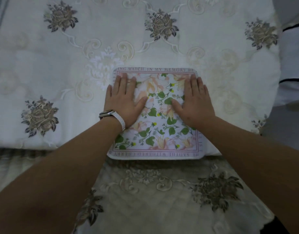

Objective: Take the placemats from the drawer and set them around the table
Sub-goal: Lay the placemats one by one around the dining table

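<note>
One placemat [158,132], white with pink flowers, green leaves and a lettered pink border, lies flat at the table's near edge, its front side slightly over the edge. My left hand [123,100], with a watch on the wrist, rests palm down on the mat's left part, fingers spread. My right hand [195,102] lies flat on its right part in the same way. Neither hand grips anything. No drawer and no other placemat is in view.
The table [44,65] is covered by a cream embroidered cloth with grey-brown rose motifs; the cloth hangs down over the near edge [153,191]. At the right, past the table's edge, stands a white piece of furniture with dark trim [292,65].
</note>
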The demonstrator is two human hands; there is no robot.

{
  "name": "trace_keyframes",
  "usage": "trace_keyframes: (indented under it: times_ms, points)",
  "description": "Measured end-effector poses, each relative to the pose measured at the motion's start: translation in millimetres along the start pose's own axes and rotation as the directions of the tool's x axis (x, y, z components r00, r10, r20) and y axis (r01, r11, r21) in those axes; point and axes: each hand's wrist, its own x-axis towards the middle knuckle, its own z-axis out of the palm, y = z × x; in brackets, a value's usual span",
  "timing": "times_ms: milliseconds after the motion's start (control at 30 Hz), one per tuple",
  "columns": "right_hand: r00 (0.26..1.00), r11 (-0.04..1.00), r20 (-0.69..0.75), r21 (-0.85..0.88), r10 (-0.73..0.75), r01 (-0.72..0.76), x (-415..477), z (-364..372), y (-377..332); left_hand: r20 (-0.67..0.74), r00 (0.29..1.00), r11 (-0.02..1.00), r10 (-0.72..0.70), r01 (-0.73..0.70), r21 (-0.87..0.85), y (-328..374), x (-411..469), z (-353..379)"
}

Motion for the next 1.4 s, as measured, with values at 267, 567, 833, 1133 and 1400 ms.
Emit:
trace_keyframes:
  times_ms: [267,567,833,1133,1400]
  points:
    - [1.0,1.0,0.019,-0.004,0.021,-0.021,-68.6,19.4,-4.4,0.02,0.999,0.999,0.037,-0.037,-0.015,-4.3,-68.5,10.1]
    - [0.992,0.994,0.107,-0.078,-0.074,0.083,-109.3,30.7,-37.9,0.092,0.983,0.984,0.156,-0.163,0.069,17.5,-116.5,26.2]
    - [0.969,0.968,0.09,-0.085,-0.229,0.237,-105.7,35.6,-47.0,0.107,0.909,0.902,0.402,-0.413,0.124,15.5,-117.2,34.1]
    - [0.96,0.96,0.189,-0.15,-0.206,0.236,-113.7,21.8,-11.0,0.105,0.951,0.945,0.292,-0.303,0.121,-16.8,-115.0,20.5]
    - [0.955,0.987,0.286,-0.113,-0.074,0.111,-137.3,4.8,2.8,0.213,0.956,0.975,0.204,-0.218,0.042,-44.0,-135.2,3.5]
